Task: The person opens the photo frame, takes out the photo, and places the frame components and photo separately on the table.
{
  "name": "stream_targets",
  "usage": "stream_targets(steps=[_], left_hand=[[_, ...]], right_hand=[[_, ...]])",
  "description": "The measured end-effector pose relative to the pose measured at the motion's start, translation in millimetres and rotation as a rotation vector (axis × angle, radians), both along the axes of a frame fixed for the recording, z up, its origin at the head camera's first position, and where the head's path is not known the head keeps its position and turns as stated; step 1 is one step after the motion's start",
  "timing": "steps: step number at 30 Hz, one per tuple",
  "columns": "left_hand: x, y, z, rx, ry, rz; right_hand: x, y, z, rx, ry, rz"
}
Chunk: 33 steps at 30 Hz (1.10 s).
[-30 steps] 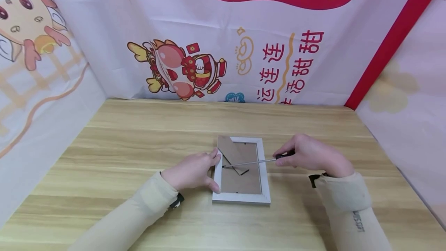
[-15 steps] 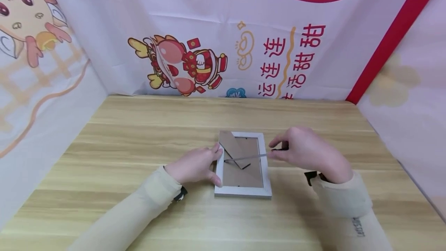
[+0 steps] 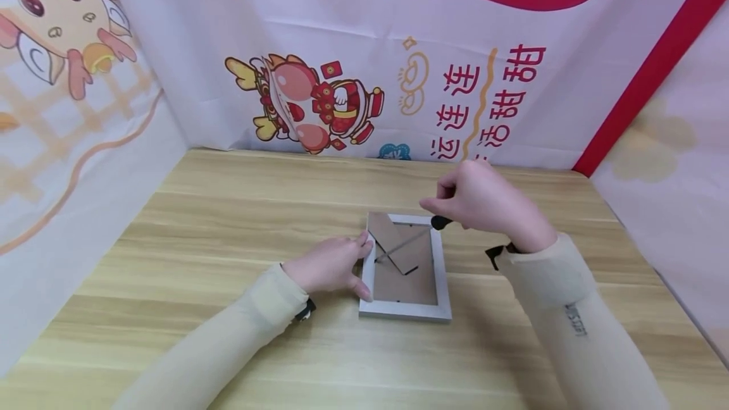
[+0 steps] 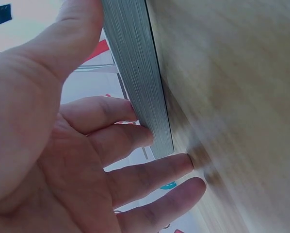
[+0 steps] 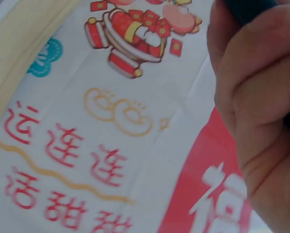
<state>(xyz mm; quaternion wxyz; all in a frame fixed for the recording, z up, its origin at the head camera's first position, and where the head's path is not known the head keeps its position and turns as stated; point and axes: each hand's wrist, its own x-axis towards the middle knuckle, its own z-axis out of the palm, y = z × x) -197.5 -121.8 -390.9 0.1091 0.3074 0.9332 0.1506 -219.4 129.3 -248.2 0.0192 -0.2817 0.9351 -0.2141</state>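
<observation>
A white picture frame [image 3: 405, 311] lies face down on the table, its brown backing board [image 3: 420, 285] showing. A brown stand leg [image 3: 385, 230] slants across the board, with a short black strip at its lower end. Along the frame's left side rests my left hand [image 3: 327, 266]; thumb and fingers are spread and fairly straight, touching the edge in the left wrist view. My right hand [image 3: 484, 201] grips the dark handle of a screwdriver [image 3: 407, 243] above the frame's upper right. Its thin metal shaft slopes down left, the tip at the frame's inner left edge.
The wood-grain table [image 3: 256, 207] extends around the frame on all sides. A white printed cloth [image 3: 319, 5] with red characters and cartoon figures hangs behind it, and more cloth stands at the left and right.
My right hand has risen and moved toward the back of the table, so the screwdriver slopes more steeply. Its tip stays at the left inner edge. My left hand keeps its place on the frame.
</observation>
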Motion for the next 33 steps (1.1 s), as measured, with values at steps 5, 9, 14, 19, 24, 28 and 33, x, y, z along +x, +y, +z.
stream_targets(steps=[5, 9, 14, 19, 24, 28, 33], left_hand=[[-1.9, 0.6, 1.3, -0.014, -0.014, 0.018], [-2.7, 0.8, 1.6, -0.049, -0.019, 0.028], [-2.0, 0.9, 2.2, -0.063, -0.034, 0.034], [-0.5, -0.2, 2.7, -0.018, -0.025, 0.020], [-0.9, -0.8, 2.7, -0.013, 0.004, -0.009], [0.3, -1.1, 5.4, -0.012, 0.010, -0.015], [2.4, -1.2, 7.7, -0.004, -0.002, -0.014]], right_hand=[[-0.3, -30.7, 18.2, 0.120, 0.051, 0.040], [0.0, -54.2, 29.1, 0.207, 0.063, 0.057], [0.5, -57.6, 35.4, 0.221, -0.043, 0.043], [0.5, -18.1, 25.9, 0.043, -0.144, 0.046], [3.3, 29.1, -9.5, -0.297, -0.232, -0.030], [2.7, 54.6, -43.6, -0.477, -0.321, -0.171], [3.0, 76.8, -68.6, -0.463, -0.323, -0.216]])
